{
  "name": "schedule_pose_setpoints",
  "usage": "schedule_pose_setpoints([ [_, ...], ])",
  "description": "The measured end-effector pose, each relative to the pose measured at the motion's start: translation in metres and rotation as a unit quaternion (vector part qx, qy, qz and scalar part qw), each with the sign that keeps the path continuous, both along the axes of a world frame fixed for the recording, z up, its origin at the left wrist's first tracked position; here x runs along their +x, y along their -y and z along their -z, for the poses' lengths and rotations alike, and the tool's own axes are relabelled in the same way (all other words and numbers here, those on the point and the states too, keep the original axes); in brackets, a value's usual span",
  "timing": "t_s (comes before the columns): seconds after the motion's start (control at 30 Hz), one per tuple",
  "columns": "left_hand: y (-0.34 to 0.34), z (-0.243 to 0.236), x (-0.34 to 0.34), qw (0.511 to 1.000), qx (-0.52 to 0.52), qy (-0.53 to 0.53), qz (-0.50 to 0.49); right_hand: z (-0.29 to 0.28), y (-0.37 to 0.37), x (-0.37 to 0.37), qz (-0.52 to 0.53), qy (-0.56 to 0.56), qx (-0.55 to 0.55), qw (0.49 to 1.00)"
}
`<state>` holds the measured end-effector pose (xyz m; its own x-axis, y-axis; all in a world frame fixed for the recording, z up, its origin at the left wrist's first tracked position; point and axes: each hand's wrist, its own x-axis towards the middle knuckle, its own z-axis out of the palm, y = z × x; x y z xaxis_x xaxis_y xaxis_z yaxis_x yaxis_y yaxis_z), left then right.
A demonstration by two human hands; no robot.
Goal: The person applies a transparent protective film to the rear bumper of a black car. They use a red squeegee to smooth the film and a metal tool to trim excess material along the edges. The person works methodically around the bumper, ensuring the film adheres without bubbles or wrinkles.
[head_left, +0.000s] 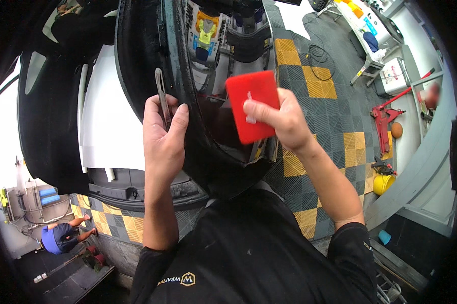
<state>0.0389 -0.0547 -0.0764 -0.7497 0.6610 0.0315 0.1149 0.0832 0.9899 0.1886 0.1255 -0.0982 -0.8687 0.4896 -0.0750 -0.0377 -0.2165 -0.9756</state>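
My right hand (285, 120) grips a flat red squeegee card (253, 96), thumb across its face and fingers behind it. The card is held just over the glossy dark car panel (223, 119), which mirrors the workshop; whether they touch, I cannot tell. Left of it, my left hand (165, 134) is closed around a slim, narrow grey metallic tool (161, 93) that points away from me. Its exact kind does not show. That hand is near the black rubber-edged rim (180, 76) of the car opening.
A white sheet (112, 111) lies in the car's dark interior at left. Grey and yellow floor tiles (319, 81) show at right, with a black cable (319, 61), a red floor jack (385, 119) and a yellow bucket (383, 184). Another person (61, 238) is at the far lower left.
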Motion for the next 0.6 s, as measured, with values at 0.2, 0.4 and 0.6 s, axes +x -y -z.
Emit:
schedule_pose_setpoints([
  [0.2, 0.000, 0.000, 0.001, 1.000, -0.012, 0.003, -0.005, 0.010, 0.001, -0.036, 0.000, -0.099, 0.080, 0.992],
  [0.4, 0.013, -0.001, 0.010, 0.998, -0.028, 0.060, -0.015, -0.004, 0.011, -0.043, -0.019, -0.081, 0.126, 0.989],
  [0.6, 0.013, 0.017, 0.024, 0.998, 0.038, 0.041, -0.026, -0.003, 0.022, -0.033, -0.104, -0.056, 0.196, 0.974],
])
